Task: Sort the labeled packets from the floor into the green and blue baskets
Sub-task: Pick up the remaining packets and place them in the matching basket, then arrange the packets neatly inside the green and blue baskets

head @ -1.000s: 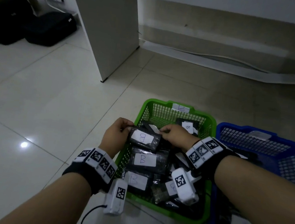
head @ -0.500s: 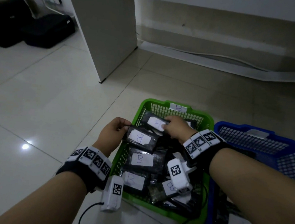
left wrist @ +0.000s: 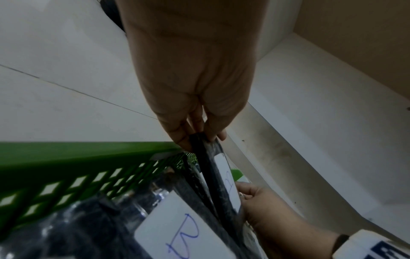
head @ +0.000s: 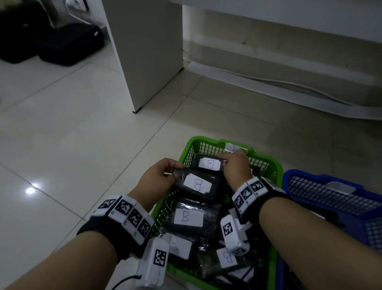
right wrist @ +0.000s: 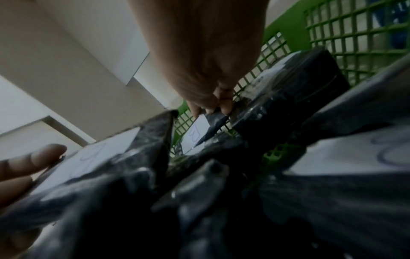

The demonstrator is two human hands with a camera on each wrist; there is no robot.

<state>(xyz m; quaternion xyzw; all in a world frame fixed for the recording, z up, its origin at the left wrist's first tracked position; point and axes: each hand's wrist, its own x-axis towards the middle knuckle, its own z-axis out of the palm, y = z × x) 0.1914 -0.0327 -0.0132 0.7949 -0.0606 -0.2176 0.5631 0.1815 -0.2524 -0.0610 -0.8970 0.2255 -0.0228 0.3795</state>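
Left hand (head: 157, 179) pinches a B packet (head: 197, 185) over the green basket (head: 186, 149); right hand (head: 235, 169) just beyond grips another B packet (head: 209, 163). Blue basket (head: 342, 199) right of both.

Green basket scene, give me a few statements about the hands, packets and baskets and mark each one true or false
1. The left hand pinches the edge of a black packet labeled B. True.
2. The right hand rests on the bare floor. False: it is over the green basket, its fingers on the far packet.
3. The packet labels readable in the green basket say A. False: those readable say B.
4. The blue basket sits to the right of the green one. True.
5. The green basket is empty. False: it holds many black packets.
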